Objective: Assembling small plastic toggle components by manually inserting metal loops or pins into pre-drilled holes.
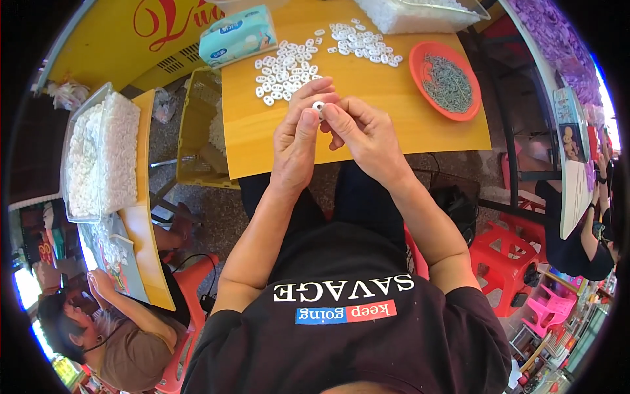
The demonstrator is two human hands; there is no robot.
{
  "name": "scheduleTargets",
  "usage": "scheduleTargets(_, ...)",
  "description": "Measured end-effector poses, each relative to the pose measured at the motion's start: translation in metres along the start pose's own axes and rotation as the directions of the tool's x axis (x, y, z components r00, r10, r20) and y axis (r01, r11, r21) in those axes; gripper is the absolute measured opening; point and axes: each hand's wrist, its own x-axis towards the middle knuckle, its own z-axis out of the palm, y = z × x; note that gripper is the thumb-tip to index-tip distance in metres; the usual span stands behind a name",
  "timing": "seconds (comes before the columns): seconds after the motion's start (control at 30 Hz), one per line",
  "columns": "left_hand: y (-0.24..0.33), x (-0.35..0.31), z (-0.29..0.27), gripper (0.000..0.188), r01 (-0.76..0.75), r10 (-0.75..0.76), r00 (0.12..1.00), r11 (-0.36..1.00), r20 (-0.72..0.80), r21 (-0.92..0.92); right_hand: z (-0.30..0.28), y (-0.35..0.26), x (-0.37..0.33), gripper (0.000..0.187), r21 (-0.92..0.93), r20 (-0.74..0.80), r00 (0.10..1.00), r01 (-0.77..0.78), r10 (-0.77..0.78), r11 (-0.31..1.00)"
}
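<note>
Close to the table's front edge, my left hand (296, 141) and my right hand (369, 134) meet at the fingertips. Between their thumbs and fingers they pinch a small white plastic piece (318, 106) with a dark hole showing; the fingers cover most of it. Just beyond my left hand lies a loose spread of white oval pieces with two holes (289, 71). Farther back is a second cluster of similar white pieces (367, 43). To the right of my hands, a red bowl (415, 67) holds a heap of thin grey metal pins or screws (447, 84).
A tissue pack (237, 36) sits at the back left, and a clear bin of white pieces (420, 14) at the back right. On the left are a yellow crate (189, 131), another filled bin (104, 157) and a seated person (131, 351). Red stools (502, 256) stand on the right.
</note>
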Motion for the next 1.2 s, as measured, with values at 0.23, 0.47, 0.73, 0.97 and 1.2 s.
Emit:
scheduleTargets(0.23,0.005,-0.004,-0.007,0.017,-0.079,0.102,0.992,0.960,-0.076,0.267,-0.003,0.006,-0.003,0.025,0.007,-0.079,0.997,0.012,-0.012,1.000)
scheduleTargets(0.47,0.017,-0.003,0.000,0.011,0.048,-0.018,0.997,0.900,-0.075,0.433,-0.011,0.005,-0.001,0.017,-0.208,-0.115,0.980,0.133,-0.159,0.969)
scheduleTargets(0.73,0.015,0.002,0.006,0.017,0.142,-0.152,0.988,0.876,-0.016,0.461,-0.021,0.003,-0.002,0.017,-0.006,-0.103,0.993,0.065,-0.065,0.998)
scheduleTargets(0.97,0.005,-0.004,0.021,0.018,0.106,-0.058,0.993,0.832,-0.104,0.544,-0.021,0.010,0.000,0.020,0.064,-0.185,0.981,0.073,-0.060,0.995)
scheduleTargets(1.2,0.002,-0.002,0.021,0.019,0.149,-0.098,0.985,0.902,-0.145,0.406,-0.029,0.014,0.001,0.023,0.189,-0.157,0.987,-0.017,0.047,0.982)
